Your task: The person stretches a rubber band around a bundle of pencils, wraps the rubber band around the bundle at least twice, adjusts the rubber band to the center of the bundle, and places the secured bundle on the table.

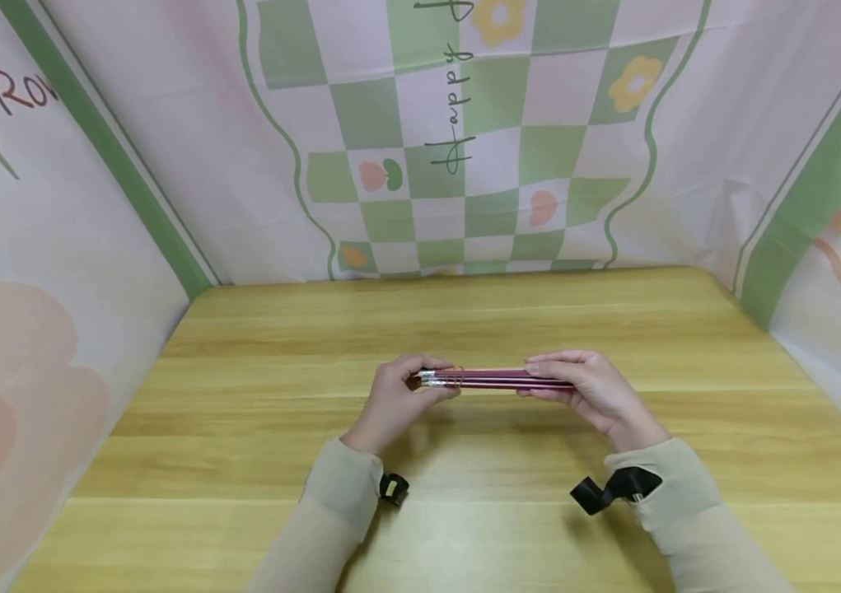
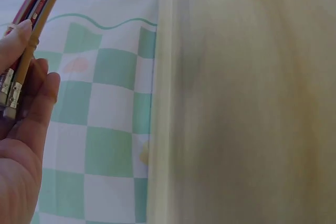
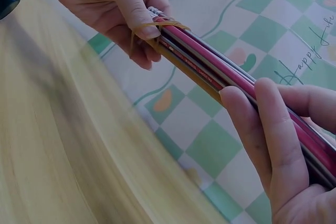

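Note:
A bundle of pencils (image 1: 494, 380), striped in dark red, pink and black, is held level above the table between both hands. My left hand (image 1: 394, 395) grips the end with the metal ferrules and erasers, thumb on one side and fingers on the other. Around the pencils near that end runs a tan rubber band (image 3: 167, 23), with a loose loop by the left thumb. My right hand (image 1: 601, 391) holds the opposite end, and its palm and fingers hide the tips. In the left wrist view, a yellowish pencil (image 2: 38, 35) lies along the outside of the bundle.
Beneath the hands is a wood-grain table (image 1: 464, 494). A printed cloth with green and white checks (image 1: 431, 173) hangs behind its far edge, and further cloth panels (image 1: 57, 329) flank both sides. Black wrist straps (image 1: 394, 489) stick out from both sleeves.

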Action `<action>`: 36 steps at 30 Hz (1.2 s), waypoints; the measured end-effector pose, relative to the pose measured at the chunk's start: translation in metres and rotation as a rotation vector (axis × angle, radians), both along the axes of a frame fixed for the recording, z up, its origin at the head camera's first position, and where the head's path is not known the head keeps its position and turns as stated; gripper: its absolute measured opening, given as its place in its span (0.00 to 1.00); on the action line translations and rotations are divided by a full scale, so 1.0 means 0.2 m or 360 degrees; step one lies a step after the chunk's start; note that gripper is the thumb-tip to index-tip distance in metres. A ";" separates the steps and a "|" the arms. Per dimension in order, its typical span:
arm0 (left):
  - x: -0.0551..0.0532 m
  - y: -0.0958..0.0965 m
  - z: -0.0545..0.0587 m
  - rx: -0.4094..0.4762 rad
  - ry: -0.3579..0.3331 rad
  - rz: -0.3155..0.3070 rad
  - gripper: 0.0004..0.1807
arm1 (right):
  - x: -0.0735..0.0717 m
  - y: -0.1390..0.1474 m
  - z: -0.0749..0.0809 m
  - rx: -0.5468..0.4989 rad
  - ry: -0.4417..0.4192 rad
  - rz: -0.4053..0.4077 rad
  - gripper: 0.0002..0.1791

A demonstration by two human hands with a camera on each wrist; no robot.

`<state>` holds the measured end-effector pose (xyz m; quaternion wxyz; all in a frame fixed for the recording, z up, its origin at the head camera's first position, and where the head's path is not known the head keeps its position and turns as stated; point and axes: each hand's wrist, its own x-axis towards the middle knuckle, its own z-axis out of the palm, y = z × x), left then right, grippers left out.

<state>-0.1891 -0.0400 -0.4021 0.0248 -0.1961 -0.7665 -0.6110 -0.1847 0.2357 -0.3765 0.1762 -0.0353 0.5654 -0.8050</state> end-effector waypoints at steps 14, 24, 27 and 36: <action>-0.01 -0.01 0.00 0.0051 -0.0235 -0.0099 0.17 | 0.00 0.00 0.00 -0.0009 0.0024 0.0032 0.14; 0.00 -0.02 -0.01 0.0084 -0.0362 -0.0137 0.20 | 0.00 -0.02 -0.02 -0.0022 0.0032 0.0050 0.15; -0.01 -0.03 -0.01 0.0078 -0.0363 -0.0151 0.24 | 0.00 -0.02 -0.02 -0.0015 0.0039 0.0049 0.16; -0.01 -0.03 0.00 0.0067 -0.0354 -0.0230 0.29 | 0.00 -0.02 -0.02 -0.0002 0.0027 0.0043 0.17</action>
